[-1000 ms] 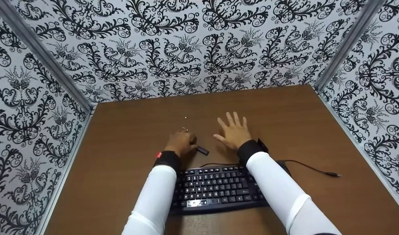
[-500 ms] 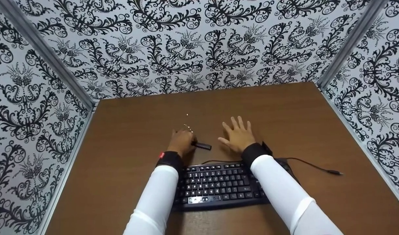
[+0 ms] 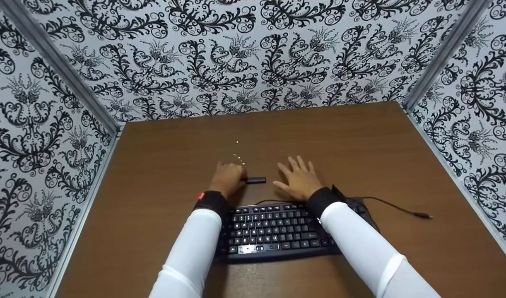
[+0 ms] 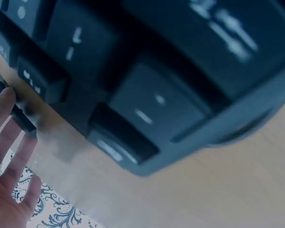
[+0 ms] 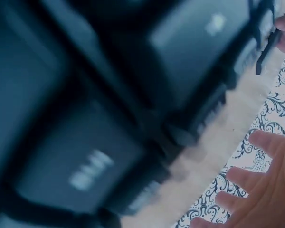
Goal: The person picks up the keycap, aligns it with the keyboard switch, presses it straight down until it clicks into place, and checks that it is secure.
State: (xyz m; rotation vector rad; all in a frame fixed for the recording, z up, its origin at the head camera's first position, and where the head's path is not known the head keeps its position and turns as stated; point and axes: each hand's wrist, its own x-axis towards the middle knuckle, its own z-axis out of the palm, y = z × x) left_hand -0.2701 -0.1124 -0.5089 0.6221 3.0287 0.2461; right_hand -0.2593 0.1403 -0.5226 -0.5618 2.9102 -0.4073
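My left hand (image 3: 228,179) is behind the left part of a black keyboard (image 3: 273,229) and pinches a small black bar-shaped object (image 3: 256,180). The bar's free end points right, toward the other hand; the rest is hidden by the fingers. In the left wrist view the thumb and fingers grip this dark bar (image 4: 23,118) beyond the keyboard's edge. My right hand (image 3: 300,181) has its fingers spread, palm down, behind the keyboard's right part, holding nothing. The right wrist view shows its fingers (image 5: 247,179) apart, and part of the bar (image 5: 267,53) by the left fingers.
The keyboard lies on a brown wooden table (image 3: 170,140). Its cable runs behind it, with a plug end (image 3: 422,215) on the right. Small bright specks (image 3: 239,158) show beyond the left hand. Patterned walls (image 3: 253,58) enclose the back and sides.
The black bar in the left hand has turned from slanting to nearly level. The right hand has drawn slightly back toward the keyboard, fingers still spread.
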